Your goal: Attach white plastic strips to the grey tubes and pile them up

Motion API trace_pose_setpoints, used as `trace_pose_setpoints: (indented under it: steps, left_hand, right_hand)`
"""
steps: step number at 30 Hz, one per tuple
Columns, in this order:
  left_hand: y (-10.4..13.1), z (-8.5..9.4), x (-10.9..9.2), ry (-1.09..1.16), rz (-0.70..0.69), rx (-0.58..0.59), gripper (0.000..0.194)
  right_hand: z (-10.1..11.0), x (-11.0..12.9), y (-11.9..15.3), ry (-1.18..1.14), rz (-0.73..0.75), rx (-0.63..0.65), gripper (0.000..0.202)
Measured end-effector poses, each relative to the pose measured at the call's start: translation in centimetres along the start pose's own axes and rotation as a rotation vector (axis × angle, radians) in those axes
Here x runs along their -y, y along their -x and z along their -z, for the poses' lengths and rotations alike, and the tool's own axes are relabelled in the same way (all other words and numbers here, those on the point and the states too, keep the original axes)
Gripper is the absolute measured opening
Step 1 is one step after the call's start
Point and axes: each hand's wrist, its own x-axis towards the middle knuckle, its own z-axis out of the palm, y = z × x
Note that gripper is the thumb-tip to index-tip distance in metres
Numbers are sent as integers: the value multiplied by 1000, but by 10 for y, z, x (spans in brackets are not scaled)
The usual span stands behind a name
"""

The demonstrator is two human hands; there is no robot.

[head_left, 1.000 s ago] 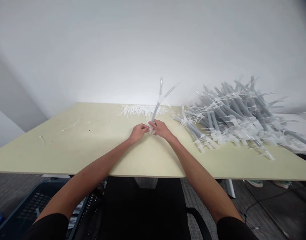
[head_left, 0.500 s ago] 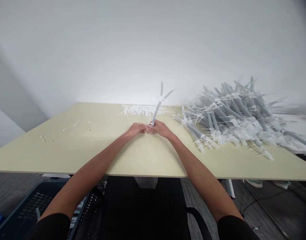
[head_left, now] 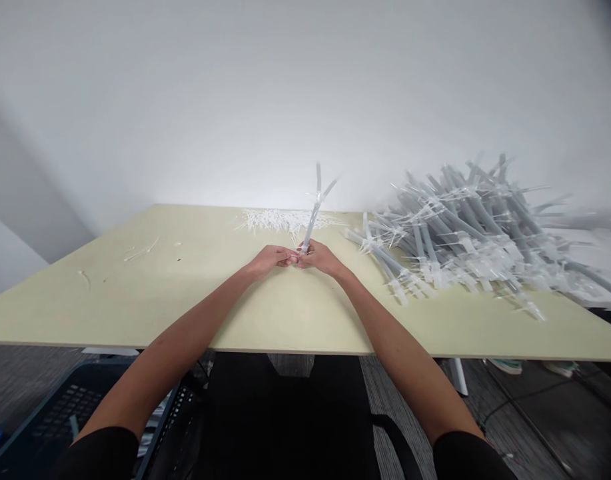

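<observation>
My right hand (head_left: pixel 319 259) is closed round the lower end of a grey translucent Y-shaped tube assembly (head_left: pixel 312 219), which stands up from my fingers with its two branches at the top. Thin white ties stick out where the branches meet. My left hand (head_left: pixel 275 260) is closed in a pinch right beside the tube's lower end, its fingertips meeting those of my right hand. What lies between the left fingertips is too small to make out. Behind my hands a spread of white cable ties (head_left: pixel 280 220) lies on the table (head_left: pixel 175 307).
A big heap of similar tube assemblies (head_left: pixel 460 227) covers the table's right side. A few loose ties (head_left: pixel 142 250) lie at the left. The wall (head_left: pixel 265 100) rises behind the table. Below the table, at left, stands a dark blue basket (head_left: pixel 80 393).
The tube's forked top has swung slightly left and stands a little more upright. Both hands stay together in nearly the same place, their fingertips shifting slightly.
</observation>
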Motion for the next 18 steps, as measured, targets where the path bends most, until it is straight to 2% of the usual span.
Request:
trace_pose_setpoints:
  steps: [10, 18]
  left_hand:
    - [0, -1, 3, -25, -6, -63, 37]
    - [0, -6, 2, -162, -9, -116, 32]
  right_hand:
    - [-1, -3, -1, -70, 22, -10, 32]
    - [-3, -7, -1, -56, 80, -20, 26]
